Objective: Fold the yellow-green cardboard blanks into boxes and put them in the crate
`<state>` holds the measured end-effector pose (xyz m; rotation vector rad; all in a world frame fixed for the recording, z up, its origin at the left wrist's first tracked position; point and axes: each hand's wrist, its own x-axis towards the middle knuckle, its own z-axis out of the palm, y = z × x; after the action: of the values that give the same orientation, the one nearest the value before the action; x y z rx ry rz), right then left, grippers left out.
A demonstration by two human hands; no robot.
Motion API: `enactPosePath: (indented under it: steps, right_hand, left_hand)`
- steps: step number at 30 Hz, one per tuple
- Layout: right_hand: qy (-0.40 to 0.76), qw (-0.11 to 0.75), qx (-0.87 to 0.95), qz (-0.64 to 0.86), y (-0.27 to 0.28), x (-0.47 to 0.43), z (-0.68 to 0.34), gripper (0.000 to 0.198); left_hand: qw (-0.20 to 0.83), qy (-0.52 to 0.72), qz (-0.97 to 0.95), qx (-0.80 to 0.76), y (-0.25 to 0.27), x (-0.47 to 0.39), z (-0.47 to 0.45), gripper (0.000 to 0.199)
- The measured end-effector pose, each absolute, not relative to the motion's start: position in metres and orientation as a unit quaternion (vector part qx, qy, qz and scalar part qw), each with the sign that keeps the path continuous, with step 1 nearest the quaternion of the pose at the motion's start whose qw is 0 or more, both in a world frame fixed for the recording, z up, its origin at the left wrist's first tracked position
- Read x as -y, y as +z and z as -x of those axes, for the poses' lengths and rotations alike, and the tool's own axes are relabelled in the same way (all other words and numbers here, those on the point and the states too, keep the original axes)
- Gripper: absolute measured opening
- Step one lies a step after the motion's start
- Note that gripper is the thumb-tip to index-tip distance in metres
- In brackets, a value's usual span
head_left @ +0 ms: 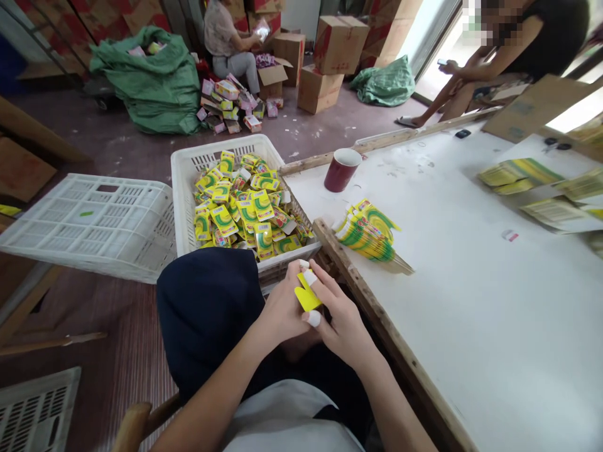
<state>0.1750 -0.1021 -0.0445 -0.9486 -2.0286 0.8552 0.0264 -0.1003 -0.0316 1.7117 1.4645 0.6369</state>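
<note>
Above my lap, both hands close around a small yellow carton [308, 299] with a flap standing out. My left hand [285, 304] grips it from the left side. From the right, my right hand [342, 317] holds it, white tape wrapped on its thumb and a finger. Just beyond my knee, a white plastic crate [181, 207] holds a heap of yellow and green cartons [245, 210]. To the right of my hands, a fanned stack of flat cartons [370, 232] lies on the white table [471, 326].
A dark red mug [343, 169] stands at the table's near corner. More flat cartons [522, 176] lie at far right. Left of the crate is an overturned white crate [94, 220]. Two people sit farther off, near a green sack [146, 81], pink boxes [230, 100] and cardboard boxes [339, 47].
</note>
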Motion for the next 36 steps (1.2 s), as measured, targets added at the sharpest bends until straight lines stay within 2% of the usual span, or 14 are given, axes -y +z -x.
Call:
enactPosePath:
  steps: [3,7,11,16,21,27,30,32,34,36]
  right_hand:
    - [0.332,0.395,0.762,0.391,-0.052,0.099,-0.175,0.048]
    - [0.352,0.472,0.693,0.416,-0.064,0.093,-0.179,0.043]
    - [0.338,0.41,0.748,0.399,-0.066,0.093,-0.183,0.044]
    - [0.284,0.362,0.799,0.388,-0.057,0.084,-0.194,0.015]
    - [0.31,0.309,0.833,0.339,-0.042,0.068,-0.212,0.016]
    - [0.279,0.317,0.824,0.379,-0.053,0.078,-0.197,0.024]
    - [0.258,0.357,0.806,0.396,-0.061,0.08,-0.194,0.022]
    - [0.242,0.392,0.787,0.41,-0.064,0.078,-0.196,0.019]
    - [0.225,0.418,0.769,0.429,-0.064,0.076,-0.198,0.017]
    - [0.213,0.428,0.762,0.436,-0.064,0.076,-0.199,0.016]
  left_hand:
    - [0.384,0.279,-0.642,-0.602,-0.033,0.102,-0.028,0.058]
    - [0.309,0.29,-0.652,-0.629,-0.032,0.104,-0.027,0.058]
    - [0.303,0.248,-0.652,-0.649,-0.029,0.106,-0.02,0.046]
    - [0.295,0.234,-0.671,-0.639,-0.021,0.1,-0.012,0.05]
    - [0.296,0.226,-0.709,-0.598,-0.012,0.09,-0.013,0.056]
    - [0.244,0.235,-0.733,-0.59,-0.021,0.093,-0.021,0.053]
    - [0.259,0.29,-0.694,-0.606,-0.031,0.096,-0.02,0.055]
    - [0.282,0.37,-0.614,-0.637,-0.038,0.096,-0.018,0.064]
    - [0.371,0.445,-0.492,-0.65,-0.043,0.096,-0.016,0.069]
    - [0.507,0.48,-0.374,-0.61,-0.044,0.095,-0.014,0.063]
